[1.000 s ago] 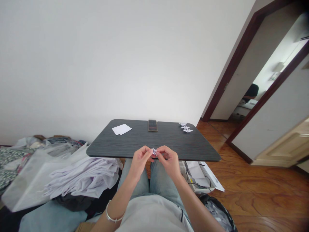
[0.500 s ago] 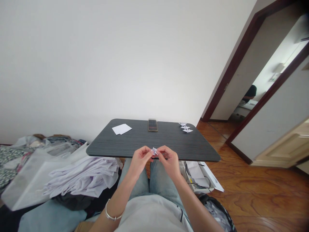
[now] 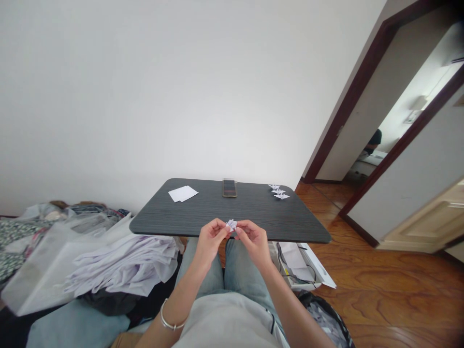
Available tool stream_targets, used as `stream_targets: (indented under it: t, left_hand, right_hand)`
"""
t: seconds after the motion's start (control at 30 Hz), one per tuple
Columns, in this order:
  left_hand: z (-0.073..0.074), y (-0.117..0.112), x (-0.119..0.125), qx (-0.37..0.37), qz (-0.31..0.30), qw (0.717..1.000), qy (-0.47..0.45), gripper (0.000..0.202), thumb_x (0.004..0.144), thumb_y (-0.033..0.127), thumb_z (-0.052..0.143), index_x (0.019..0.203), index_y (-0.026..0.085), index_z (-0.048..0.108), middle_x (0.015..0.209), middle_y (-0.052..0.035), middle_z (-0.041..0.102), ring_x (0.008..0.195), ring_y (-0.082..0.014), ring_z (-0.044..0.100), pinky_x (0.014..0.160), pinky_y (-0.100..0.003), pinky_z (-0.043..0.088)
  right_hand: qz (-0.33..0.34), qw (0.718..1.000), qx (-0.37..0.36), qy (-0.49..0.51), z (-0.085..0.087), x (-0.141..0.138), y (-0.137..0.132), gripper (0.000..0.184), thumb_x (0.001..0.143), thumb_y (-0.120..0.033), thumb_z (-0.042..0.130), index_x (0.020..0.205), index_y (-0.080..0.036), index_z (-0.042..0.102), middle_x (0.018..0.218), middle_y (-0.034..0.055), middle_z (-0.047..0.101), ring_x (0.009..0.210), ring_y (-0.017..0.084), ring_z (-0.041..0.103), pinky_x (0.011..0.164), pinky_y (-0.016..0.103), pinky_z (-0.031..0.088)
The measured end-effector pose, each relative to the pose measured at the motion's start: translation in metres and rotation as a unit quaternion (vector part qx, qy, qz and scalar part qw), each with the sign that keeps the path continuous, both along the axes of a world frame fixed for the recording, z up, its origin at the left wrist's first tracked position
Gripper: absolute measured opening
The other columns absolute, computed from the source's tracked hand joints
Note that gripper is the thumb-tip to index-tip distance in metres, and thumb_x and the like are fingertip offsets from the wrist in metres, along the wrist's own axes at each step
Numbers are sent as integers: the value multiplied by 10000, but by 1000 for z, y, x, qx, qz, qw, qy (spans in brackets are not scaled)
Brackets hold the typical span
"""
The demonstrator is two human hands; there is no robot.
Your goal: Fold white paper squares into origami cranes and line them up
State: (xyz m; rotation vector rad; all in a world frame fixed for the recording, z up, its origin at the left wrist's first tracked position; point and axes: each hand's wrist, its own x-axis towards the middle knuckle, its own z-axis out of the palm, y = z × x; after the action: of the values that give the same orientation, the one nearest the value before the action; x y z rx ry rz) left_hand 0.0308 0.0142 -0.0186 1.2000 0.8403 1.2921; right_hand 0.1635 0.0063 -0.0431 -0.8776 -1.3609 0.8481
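While the left hand (image 3: pixel 213 238) and the right hand (image 3: pixel 253 238) stayed almost where they had been a second earlier, the folded paper (image 3: pixel 231 224) between them looked different: broader, where it had been narrower and more pointed. Whether it had been turned or its folds drawn apart, I could not tell; either way, that suggested fine shaping at the fingertips. The left hand pinched the paper's left side between thumb and fingers, with no gap to spare. The right hand pinched the opposite side just as closely, its other fingers curled in. Both were at the near edge of the counter (image 3: pixel 203 212); whether they leaned on it was unclear. Ahead of the left hand and off to its left, two white sheets (image 3: pixel 183 194) lay overlapping. Ahead of the right hand and off to its right, three winged paper figures (image 3: pixel 279 192) sat close together near the far corner. A phone (image 3: pixel 229 189) lay straight ahead of the paper, and past it a white wall (image 3: pixel 217 96) rose.
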Motion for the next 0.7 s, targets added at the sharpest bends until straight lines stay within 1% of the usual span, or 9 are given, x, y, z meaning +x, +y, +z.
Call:
stream_targets:
  t: [0.07,0.13,0.27,0.4,0.6,0.7]
  left_hand:
    - [1,0,0,3,6,1000,-2,210,663,317,679,620,158,548,598,30,582,585,-102,527,613,-223,426]
    - [1,0,0,6,5,1000,-2,207,671,313,672,623,158,543,596,34,573,581,-98,516,611,-219,420]
    - [-2,1,1,18,-10,1000,12,216,684,318,665,625,152,541,601,28,564,584,-98,503,602,-219,407]
    - [-5,2,2,27,-20,999,26,224,699,333,657,640,150,541,609,20,556,598,-109,505,604,-229,400]
    - [-6,3,1,54,-19,997,53,248,701,361,645,627,147,543,588,23,526,583,-110,481,580,-223,369]
    - [-4,3,-1,54,-36,996,59,254,704,369,640,632,147,542,592,19,536,588,-113,485,585,-226,366]
  right_hand:
    - [20,1000,8,0,1,0,-1,190,794,-339,589,889,-187,651,843,61,672,761,192,630,625,285,529]
    - [25,1000,6,-1,2,0,-1,185,779,-329,610,894,-189,651,846,60,670,771,196,631,627,286,531]
    - [-13,999,-25,29,1,-4,1,151,761,-333,632,781,-184,639,743,40,678,673,174,636,611,278,521]
    - [-42,998,-35,38,0,-6,3,199,745,-360,646,670,-179,608,643,24,665,582,161,619,576,274,508]
    - [-57,996,-43,53,3,-6,2,231,737,-396,648,679,-177,604,623,17,661,552,153,609,558,269,511]
    - [-59,995,-47,69,4,-5,3,228,728,-391,660,674,-175,613,592,4,646,537,141,597,540,252,507]
